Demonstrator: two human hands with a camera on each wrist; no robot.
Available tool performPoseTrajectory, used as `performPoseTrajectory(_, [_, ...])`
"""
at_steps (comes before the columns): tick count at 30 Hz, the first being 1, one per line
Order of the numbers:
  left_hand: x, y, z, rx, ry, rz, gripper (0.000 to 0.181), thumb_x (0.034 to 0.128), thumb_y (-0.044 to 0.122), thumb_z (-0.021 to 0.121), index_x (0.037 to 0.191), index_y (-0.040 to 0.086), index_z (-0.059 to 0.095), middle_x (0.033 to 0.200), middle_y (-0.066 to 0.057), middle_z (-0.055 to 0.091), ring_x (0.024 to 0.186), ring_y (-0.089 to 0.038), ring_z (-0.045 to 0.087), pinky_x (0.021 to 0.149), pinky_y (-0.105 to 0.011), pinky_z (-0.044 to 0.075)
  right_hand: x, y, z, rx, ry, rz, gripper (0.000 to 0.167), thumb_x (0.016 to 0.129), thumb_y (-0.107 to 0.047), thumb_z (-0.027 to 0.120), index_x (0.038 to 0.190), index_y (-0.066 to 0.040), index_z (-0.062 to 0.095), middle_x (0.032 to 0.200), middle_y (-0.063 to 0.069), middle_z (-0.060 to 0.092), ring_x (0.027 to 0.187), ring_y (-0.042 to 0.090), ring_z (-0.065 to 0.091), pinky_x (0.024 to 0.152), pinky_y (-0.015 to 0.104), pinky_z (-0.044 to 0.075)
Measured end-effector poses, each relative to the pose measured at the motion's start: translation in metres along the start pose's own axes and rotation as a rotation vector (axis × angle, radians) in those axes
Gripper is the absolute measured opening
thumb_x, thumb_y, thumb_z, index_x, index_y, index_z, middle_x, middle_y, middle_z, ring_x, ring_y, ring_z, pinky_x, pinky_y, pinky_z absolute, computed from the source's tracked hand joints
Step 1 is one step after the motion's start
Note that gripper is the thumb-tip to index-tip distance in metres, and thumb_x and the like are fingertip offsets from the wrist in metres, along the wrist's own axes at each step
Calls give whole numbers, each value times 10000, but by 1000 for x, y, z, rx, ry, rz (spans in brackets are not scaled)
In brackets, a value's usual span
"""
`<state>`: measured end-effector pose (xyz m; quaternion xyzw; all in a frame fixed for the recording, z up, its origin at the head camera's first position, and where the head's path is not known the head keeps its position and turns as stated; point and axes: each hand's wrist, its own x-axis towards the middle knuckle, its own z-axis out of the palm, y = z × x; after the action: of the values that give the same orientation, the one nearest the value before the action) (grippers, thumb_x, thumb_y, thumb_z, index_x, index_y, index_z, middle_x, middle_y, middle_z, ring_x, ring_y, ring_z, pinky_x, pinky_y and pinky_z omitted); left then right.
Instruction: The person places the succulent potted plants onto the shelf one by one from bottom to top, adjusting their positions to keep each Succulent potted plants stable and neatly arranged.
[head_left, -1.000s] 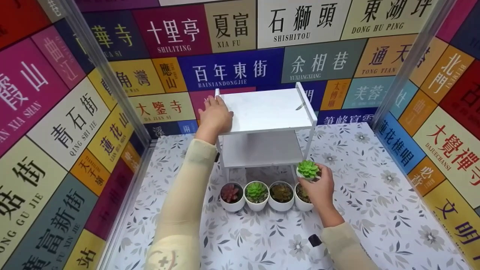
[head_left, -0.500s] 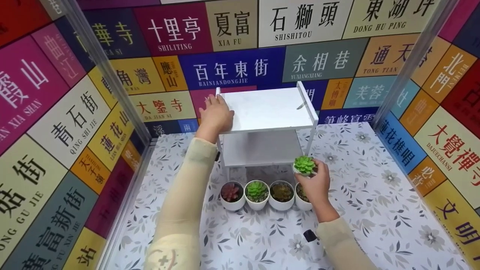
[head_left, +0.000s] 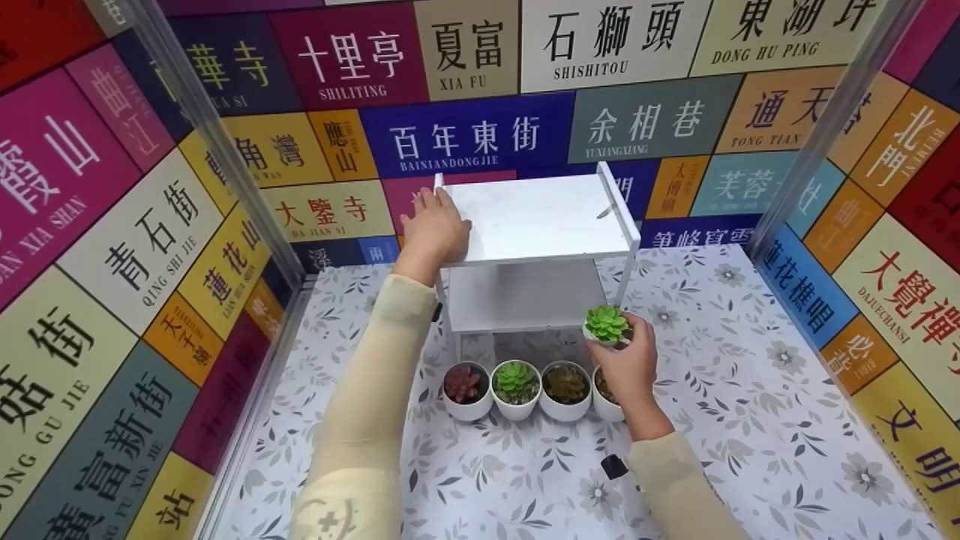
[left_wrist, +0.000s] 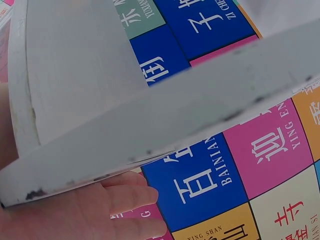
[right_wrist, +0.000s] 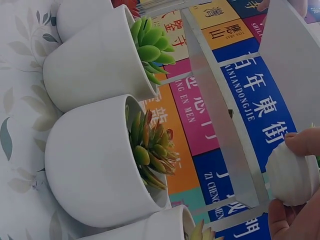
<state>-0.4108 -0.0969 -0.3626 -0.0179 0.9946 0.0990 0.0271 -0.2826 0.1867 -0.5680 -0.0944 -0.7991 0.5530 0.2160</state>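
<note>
Right hand [head_left: 634,367] pinches one potted green succulent [head_left: 606,325] aloft near the right front of the white shelf rack [head_left: 540,217]; not yet set down. Left hand [head_left: 435,231], fingers extended, rests over the rack's left side. Four other potted succulents [head_left: 516,391] stand unlifted, lined up on the counter [head_left: 517,480].

The left arm [head_left: 356,420] stretches well forward, the left hand [head_left: 436,231] clasping with extended fingers [left_wrist: 132,197] and opposed thumb — while the right arm [head_left: 684,484] slants inward, the right hand [head_left: 630,364] pinching between thumb and curled fingers.
</note>
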Motion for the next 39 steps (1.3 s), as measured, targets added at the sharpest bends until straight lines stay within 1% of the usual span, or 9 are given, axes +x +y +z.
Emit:
performPoseTrajectory(5, [0, 0, 0, -10, -1, 5, 823, 1121, 449, 435, 1698, -13, 73, 1784, -250, 44, 1673, -397, 61, 1338, -642, 133, 0, 0, 5, 16, 20, -25, 689, 802, -83, 902, 1389, 28, 561, 1338, 233, 545, 1245, 410, 600, 1049, 538, 550])
performPoseTrajectory(15, [0, -2, -3, -1, -5, 1, 822, 1126, 452, 422, 1698, -13, 59, 1784, -249, 32, 1673, -398, 51, 1334, -647, 133, 1, -2, 11, 17, 0, -2, 719, 816, -123, 911, 1419, 13, 544, 1325, 228, 506, 1253, 390, 576, 1049, 542, 557])
performPoseTrajectory(24, [1, 0, 0, -13, -3, -5, 823, 1124, 454, 432, 1699, -8, 67, 1786, -243, 39, 1673, -396, 51, 1335, -650, 127, 0, -3, 18, 12, 46, 21, 719, 818, -106, 904, 1417, 26, 530, 1339, 245, 495, 1242, 398, 547, 1058, 569, 532])
performPoseTrajectory(30, [2, -1, 1, -14, 2, 8, 825, 1118, 452, 440, 1698, -10, 79, 1783, -250, 60, 1672, -400, 68, 1333, -656, 139, -2, -5, 21, 15, 70, 18, 715, 824, -114, 906, 1410, 30, 522, 1336, 246, 491, 1236, 393, 544, 1053, 568, 530])
performPoseTrajectory(34, [1, -1, 1, -2, -6, 0, 827, 1119, 455, 436, 1700, -7, 70, 1784, -247, 60, 1674, -394, 69, 1336, -648, 141, -2, -6, 22, 2, 83, 16, 732, 805, -113, 922, 1396, 42, 519, 1330, 256, 497, 1238, 411, 552, 1069, 567, 513])
performPoseTrajectory(39, [0, -2, 0, -13, -1, 0, 824, 1121, 454, 436, 1700, -4, 71, 1785, -244, 60, 1673, -395, 69, 1336, -648, 137, 1, -9, 24, -21, 107, 25, 743, 773, -120, 941, 1362, 51, 519, 1304, 256, 516, 1209, 414, 559, 1079, 542, 475])
